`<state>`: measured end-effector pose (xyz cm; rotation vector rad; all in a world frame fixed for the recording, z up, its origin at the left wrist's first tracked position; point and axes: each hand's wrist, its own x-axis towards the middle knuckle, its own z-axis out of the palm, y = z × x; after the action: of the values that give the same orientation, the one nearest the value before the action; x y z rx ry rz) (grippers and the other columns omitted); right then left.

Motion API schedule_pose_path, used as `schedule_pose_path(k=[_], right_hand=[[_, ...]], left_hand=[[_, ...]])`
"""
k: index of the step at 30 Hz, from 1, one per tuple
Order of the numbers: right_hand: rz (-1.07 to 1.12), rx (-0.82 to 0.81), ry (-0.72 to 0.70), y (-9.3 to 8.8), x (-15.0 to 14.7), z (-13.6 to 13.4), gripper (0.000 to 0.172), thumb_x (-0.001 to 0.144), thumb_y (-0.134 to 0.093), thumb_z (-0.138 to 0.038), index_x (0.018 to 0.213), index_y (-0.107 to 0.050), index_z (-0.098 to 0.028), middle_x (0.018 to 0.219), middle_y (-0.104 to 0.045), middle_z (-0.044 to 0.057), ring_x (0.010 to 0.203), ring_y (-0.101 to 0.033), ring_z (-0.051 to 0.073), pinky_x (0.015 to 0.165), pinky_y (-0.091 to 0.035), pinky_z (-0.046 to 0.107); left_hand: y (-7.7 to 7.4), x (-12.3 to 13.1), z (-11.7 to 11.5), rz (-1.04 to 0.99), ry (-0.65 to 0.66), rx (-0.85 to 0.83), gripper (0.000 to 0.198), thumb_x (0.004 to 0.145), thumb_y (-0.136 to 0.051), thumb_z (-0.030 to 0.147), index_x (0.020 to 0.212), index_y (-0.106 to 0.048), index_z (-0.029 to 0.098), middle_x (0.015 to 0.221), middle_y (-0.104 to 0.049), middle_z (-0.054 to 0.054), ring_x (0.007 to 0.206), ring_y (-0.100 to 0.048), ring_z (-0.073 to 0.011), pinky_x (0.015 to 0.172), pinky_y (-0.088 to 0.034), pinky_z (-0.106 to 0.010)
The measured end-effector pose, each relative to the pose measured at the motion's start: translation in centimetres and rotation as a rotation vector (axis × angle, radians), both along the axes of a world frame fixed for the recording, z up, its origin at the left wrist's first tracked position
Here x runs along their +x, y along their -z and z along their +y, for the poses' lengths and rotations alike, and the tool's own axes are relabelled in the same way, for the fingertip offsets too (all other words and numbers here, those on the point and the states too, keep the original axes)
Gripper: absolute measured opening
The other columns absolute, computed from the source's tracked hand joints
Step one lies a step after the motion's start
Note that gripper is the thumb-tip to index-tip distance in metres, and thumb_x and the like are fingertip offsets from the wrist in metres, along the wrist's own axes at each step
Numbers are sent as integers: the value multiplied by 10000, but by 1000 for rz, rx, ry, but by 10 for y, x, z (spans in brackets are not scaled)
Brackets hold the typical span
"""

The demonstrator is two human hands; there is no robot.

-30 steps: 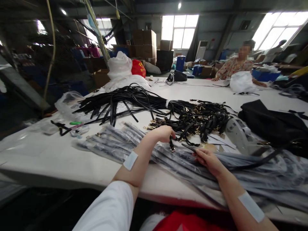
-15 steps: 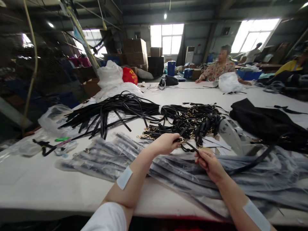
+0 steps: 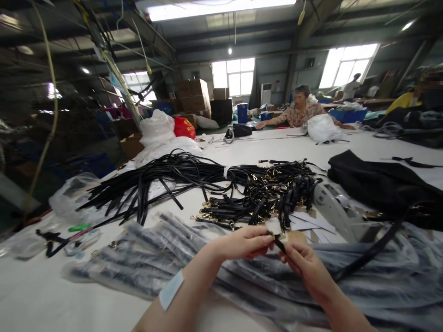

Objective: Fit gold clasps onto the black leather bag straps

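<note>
My left hand [image 3: 242, 242] and my right hand [image 3: 304, 265] meet above the table's near edge, both pinching the same black strap [image 3: 367, 256] at its clasp end. The strap runs off to the right across a layer of straps packed in clear plastic sleeves [image 3: 145, 260]. Just beyond my hands lies a big bundle of loose black straps with gold clasps [image 3: 242, 186], tied near its middle with a white band. A white patch sits on my left forearm.
A black fabric heap [image 3: 384, 184] and a grey tape dispenser [image 3: 337, 210] lie at the right. White bags [image 3: 162, 131] and a red bag [image 3: 184, 127] stand at the back left. Across the white table [image 3: 41, 295] a person in a floral top works.
My hands have come together and lifted the strap's clasp end off the sleeves. The camera has tipped upward, so my sleeve and red clothing have left the view.
</note>
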<state>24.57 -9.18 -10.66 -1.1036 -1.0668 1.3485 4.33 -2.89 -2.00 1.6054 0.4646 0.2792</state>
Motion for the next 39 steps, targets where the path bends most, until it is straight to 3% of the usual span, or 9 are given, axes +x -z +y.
schedule_pose_path(k=[3,6,9,12,15,19,25,30,39], right_hand=[[-64,25,-41,6,0,-2,536,762,-685,-653,630,-649,-135,457,-391,-49,413,-276,45,406,-190,184],[-155,130,-17,15,4,-1,492,827,-619,-630,693,-675,-161,560,-551,8,487,-487,115,454,-383,212],[-307,339,99,23,11,0,424,883,-564,-578,1040,-728,-220,939,-723,89,868,-685,252,734,-554,308],[-405,543,141,27,11,0,584,901,-493,-610,1355,-587,-254,1279,-656,119,1194,-605,326,966,-518,397],[-510,683,37,28,5,-2,613,880,-547,-594,1389,-569,-253,1378,-604,109,1262,-567,333,1025,-497,401],[-538,600,142,25,4,-6,354,932,-557,-453,1199,-715,-283,1227,-707,74,1147,-650,286,963,-539,360],[24,440,789,-1,13,-14,475,966,-419,-576,961,-718,-207,923,-715,78,835,-660,216,802,-531,342],[36,333,716,-10,10,-10,437,904,-547,-572,832,-696,-168,759,-661,42,574,-566,138,529,-454,262],[-185,286,507,-7,6,-16,345,904,-601,-506,865,-694,-177,610,-677,16,523,-638,164,520,-515,281]], left_hand=[[4,12,-10,89,-15,372,341,968,-450,453,861,-595,164,711,-509,20,638,-438,-98,582,-362,-200],[10,25,-20,224,-117,670,311,968,-443,395,867,-639,175,778,-609,-7,711,-508,-127,629,-393,-210],[16,30,-28,337,-225,741,297,923,-516,430,836,-662,187,708,-629,8,631,-516,-116,557,-372,-198],[27,34,-34,430,-269,775,301,864,-576,464,788,-679,191,678,-658,2,582,-534,-120,514,-360,-202],[41,43,-37,556,-223,871,234,805,-624,400,824,-704,181,783,-727,-52,643,-605,-171,535,-402,-228],[41,47,-35,526,-230,918,212,817,-601,368,880,-700,192,862,-749,-74,723,-656,-216,596,-452,-260],[5,28,-29,489,-389,849,188,870,-534,348,842,-651,204,792,-701,-39,702,-615,-187,584,-397,-256],[2,28,-21,528,-367,849,249,923,-406,249,821,-628,204,808,-688,-36,755,-616,-190,629,-398,-262],[10,33,-23,514,-376,889,250,940,-431,309,842,-639,209,810,-705,-47,748,-638,-200,619,-411,-264]])
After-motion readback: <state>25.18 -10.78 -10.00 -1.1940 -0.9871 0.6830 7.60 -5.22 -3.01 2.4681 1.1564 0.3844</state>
